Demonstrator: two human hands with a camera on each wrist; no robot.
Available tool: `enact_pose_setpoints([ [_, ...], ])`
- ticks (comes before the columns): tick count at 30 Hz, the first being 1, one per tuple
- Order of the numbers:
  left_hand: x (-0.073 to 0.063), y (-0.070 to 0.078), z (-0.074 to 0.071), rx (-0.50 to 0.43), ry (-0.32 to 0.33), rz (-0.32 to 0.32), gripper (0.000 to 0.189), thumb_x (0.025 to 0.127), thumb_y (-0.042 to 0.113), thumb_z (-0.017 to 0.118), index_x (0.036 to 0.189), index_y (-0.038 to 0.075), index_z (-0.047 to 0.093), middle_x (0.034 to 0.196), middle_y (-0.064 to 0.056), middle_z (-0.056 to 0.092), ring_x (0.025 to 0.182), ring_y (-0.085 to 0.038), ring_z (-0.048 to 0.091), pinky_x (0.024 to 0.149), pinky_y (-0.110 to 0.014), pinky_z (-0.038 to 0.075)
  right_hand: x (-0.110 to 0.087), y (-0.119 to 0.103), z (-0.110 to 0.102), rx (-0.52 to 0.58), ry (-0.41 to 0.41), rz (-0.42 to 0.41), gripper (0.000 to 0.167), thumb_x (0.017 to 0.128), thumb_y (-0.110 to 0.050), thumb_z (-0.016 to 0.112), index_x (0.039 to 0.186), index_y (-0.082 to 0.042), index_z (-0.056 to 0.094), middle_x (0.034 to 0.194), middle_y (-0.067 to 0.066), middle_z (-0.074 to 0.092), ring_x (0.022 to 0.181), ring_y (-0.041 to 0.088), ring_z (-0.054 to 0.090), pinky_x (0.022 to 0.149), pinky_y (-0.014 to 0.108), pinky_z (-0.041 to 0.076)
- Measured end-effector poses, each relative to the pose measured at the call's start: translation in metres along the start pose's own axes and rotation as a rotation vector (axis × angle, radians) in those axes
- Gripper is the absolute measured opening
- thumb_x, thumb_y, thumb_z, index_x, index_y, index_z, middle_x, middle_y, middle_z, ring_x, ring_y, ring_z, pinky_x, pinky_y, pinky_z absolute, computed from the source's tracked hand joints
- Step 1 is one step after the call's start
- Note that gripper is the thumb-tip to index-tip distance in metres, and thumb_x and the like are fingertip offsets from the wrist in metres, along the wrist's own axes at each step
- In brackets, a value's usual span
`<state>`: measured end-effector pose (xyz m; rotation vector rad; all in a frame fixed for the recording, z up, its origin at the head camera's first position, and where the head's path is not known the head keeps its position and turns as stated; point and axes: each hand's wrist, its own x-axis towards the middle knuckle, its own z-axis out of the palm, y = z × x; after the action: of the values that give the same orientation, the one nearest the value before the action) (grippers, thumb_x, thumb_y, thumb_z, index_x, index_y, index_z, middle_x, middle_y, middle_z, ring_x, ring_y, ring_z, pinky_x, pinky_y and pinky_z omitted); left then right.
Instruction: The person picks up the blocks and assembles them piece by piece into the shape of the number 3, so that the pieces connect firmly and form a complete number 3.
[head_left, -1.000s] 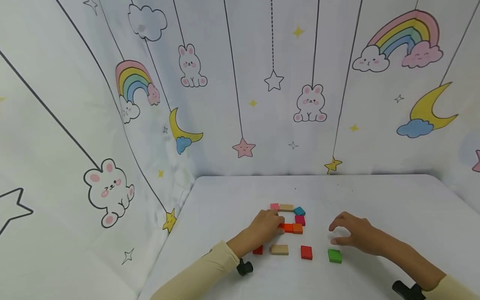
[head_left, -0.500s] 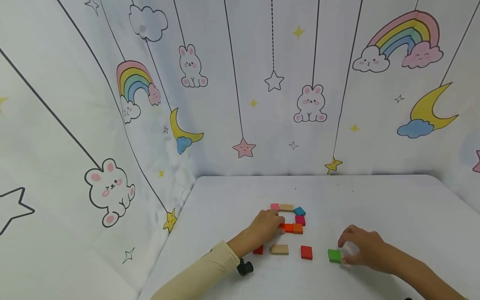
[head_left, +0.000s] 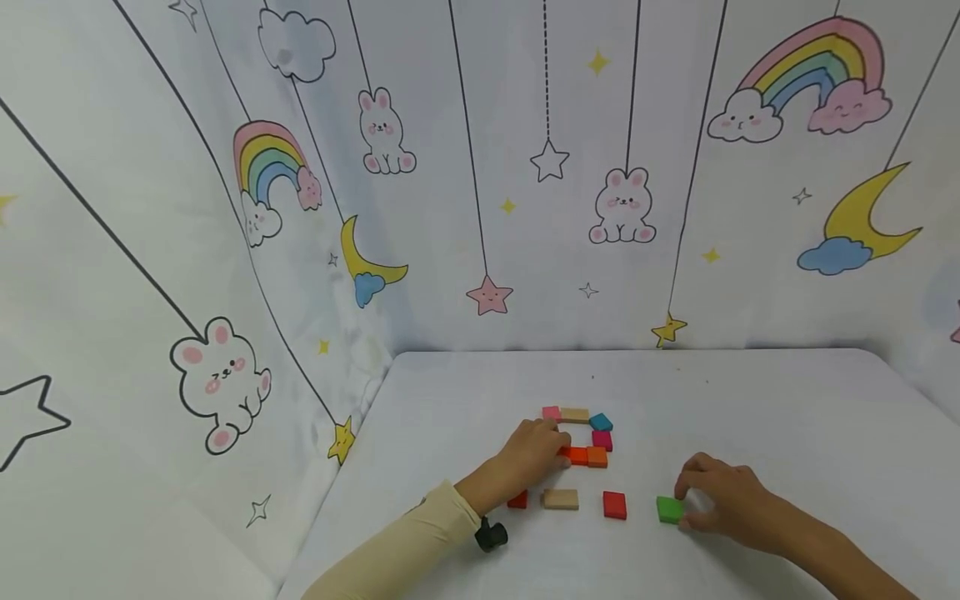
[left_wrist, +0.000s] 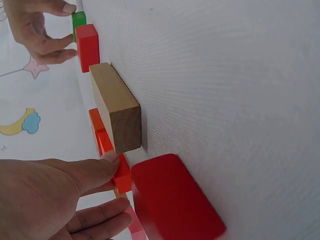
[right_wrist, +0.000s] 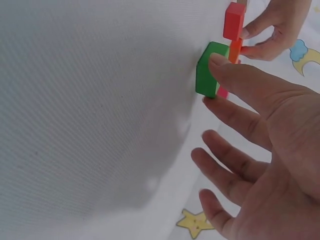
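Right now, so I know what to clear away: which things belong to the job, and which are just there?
Likely job:
green block
orange blocks
wooden blocks
red blocks
blue block
pink blocks

Just there:
printed backdrop
black wrist gadget

A row of blocks [head_left: 561,499] lies on the worktop [head_left: 795,400] at lower centre before a block cluster [head_left: 597,457], the left hand [head_left: 527,454] at the cluster's left, the right hand [head_left: 731,500] at the row's right end.

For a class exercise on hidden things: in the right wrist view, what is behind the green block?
Part of an orange block and a sliver of a magenta block show behind the green block. How far they extend behind it and the right hand is covered.
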<state>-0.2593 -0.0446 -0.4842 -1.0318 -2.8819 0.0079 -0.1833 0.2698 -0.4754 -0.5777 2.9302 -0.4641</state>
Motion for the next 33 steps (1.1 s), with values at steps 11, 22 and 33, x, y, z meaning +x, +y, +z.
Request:
enact_pose_setpoints([
  [11, 0.0, 0.001, -0.002, 0.006, -0.003, -0.009, 0.023, 0.099, 0.039, 0.075, 0.114, 0.023, 0.078, 0.107, 0.004, 0.07, 0.102, -0.01, 0.061, 0.094, -0.025, 0.052, 0.004, -0.001, 0.002, -0.02, 0.071, -0.047, 0.029, 0.079, -0.033, 0.093, 0.097, -0.03, 0.07, 0.113, -0.004, 0.062, 0.104, 0.022, 0.067, 0.081, 0.056, 0.051],
  [22, -0.003, 0.0, -0.003, 0.009, 0.008, 0.0, 0.023, 0.099, 0.04, 0.075, 0.114, 0.022, 0.078, 0.107, 0.003, 0.071, 0.102, -0.011, 0.062, 0.091, -0.025, 0.052, 0.016, -0.007, 0.009, -0.017, 0.1, -0.046, 0.029, 0.08, -0.032, 0.092, 0.101, -0.03, 0.072, 0.11, -0.004, 0.063, 0.105, 0.02, 0.065, 0.086, 0.06, 0.051],
  [33, -0.001, 0.0, 0.0, 0.018, 0.018, 0.007, 0.023, 0.099, 0.04, 0.075, 0.114, 0.023, 0.078, 0.103, 0.005, 0.07, 0.096, -0.009, 0.06, 0.085, -0.022, 0.05, 0.035, -0.018, 0.015, -0.033, 0.115, -0.054, 0.031, 0.079, -0.034, 0.093, 0.104, -0.028, 0.075, 0.107, -0.004, 0.064, 0.103, 0.019, 0.064, 0.085, 0.056, 0.052],
])
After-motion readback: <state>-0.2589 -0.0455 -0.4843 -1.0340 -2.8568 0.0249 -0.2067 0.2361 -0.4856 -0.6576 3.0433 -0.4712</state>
